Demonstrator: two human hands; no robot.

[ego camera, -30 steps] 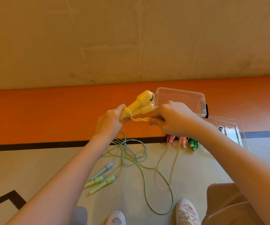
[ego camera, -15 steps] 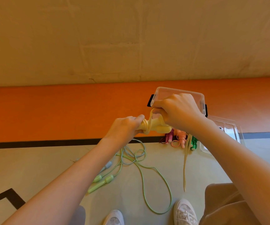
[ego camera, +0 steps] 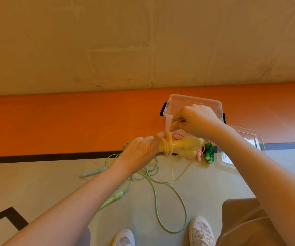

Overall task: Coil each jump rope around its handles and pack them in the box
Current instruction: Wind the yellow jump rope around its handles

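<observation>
Above the floor, mid-wrap on the yellow jump rope point(ego camera: 182, 145).
Left hand point(ego camera: 139, 151) has its grip curled round the paired yellow handles at their left end; right hand point(ego camera: 195, 119) pinches the yellow cord just above the few coils. The clear box point(ego camera: 194, 102) sits open just beyond the hands, its lid point(ego camera: 240, 150) to the right. Risks: slack cord point(ego camera: 176, 170) trails low, so the wraps may loosen or slide off the handle ends if tension drops; the tail may snag the green rope point(ego camera: 153, 185) tangled near the shoes point(ego camera: 202, 231).
</observation>
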